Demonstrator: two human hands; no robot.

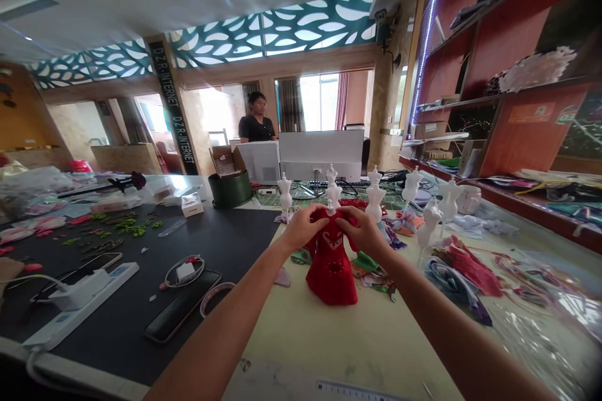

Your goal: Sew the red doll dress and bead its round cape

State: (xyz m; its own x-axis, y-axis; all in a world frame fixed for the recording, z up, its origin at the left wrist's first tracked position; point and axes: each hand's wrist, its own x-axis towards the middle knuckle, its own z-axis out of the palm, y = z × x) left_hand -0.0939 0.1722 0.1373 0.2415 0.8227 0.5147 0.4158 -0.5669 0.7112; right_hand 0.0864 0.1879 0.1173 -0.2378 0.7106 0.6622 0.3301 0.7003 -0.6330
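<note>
A small red doll dress (332,269) with pale trim at the chest hangs on a white mini mannequin (332,205), whose neck shows above the collar. At the dress's left shoulder, my left hand (303,225) pinches the red cloth. My right hand (361,229) grips the opposite shoulder the same way, thumbs pointing toward each other. Behind and beside the dress stand several bare white mini mannequins (375,194). Scraps of green and patterned cloth (371,266) lie around its skirt. The hands hide the sleeves in part.
Left on the black mat are a phone (182,307), a tape roll (214,297), a power strip (84,304) and green bits (132,224). A monitor (321,153) and a green bin (230,188) stand behind. Cloth pieces (475,266) lie at right. A person (258,125) is beyond the monitor.
</note>
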